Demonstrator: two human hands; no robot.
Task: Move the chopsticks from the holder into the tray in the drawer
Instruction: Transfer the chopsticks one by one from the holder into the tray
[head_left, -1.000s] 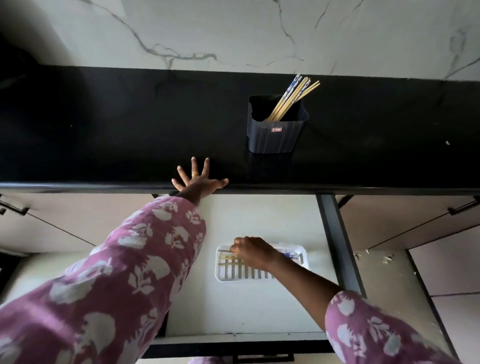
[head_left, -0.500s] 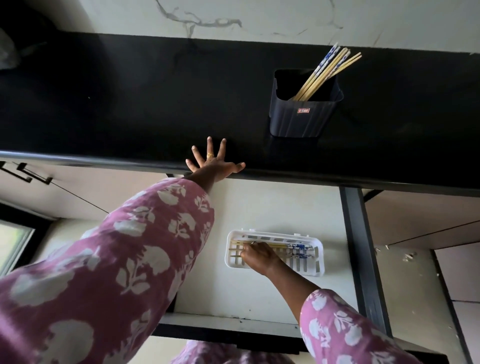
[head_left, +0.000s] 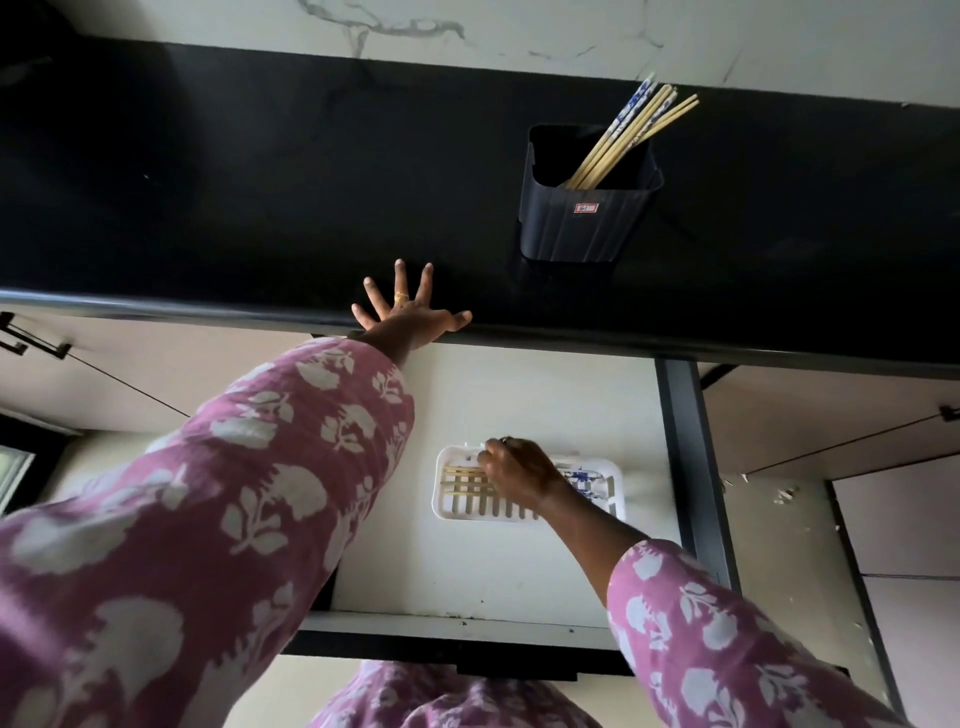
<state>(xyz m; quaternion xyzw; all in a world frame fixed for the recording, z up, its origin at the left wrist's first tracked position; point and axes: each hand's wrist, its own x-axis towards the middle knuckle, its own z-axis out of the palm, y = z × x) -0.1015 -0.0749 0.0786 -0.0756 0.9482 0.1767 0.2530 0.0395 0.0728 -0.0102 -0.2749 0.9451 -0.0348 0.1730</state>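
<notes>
Several wooden chopsticks (head_left: 626, 136), some with blue-patterned tops, lean to the right in a dark ribbed holder (head_left: 582, 218) on the black counter. Below, in the open drawer, sits a white slotted tray (head_left: 447, 506) with a few chopsticks (head_left: 460, 478) lying flat across it, their blue ends at the right. My right hand (head_left: 517, 473) hovers over the tray's middle with fingers curled toward its far rim, hiding the middle of those chopsticks. Whether it grips them is hidden. My left hand (head_left: 408, 314) rests spread flat on the counter's front edge.
The black counter (head_left: 234, 182) runs across the view under a marbled wall. The drawer's pale floor (head_left: 467, 566) surrounds the tray, with a dark rail (head_left: 691, 467) on its right side. Closed cabinet fronts with dark handles flank the drawer.
My right hand shifted from the tray's left part toward its middle and far rim, uncovering the chopsticks' left ends. The camera view tilted. My left hand stayed on the counter edge.
</notes>
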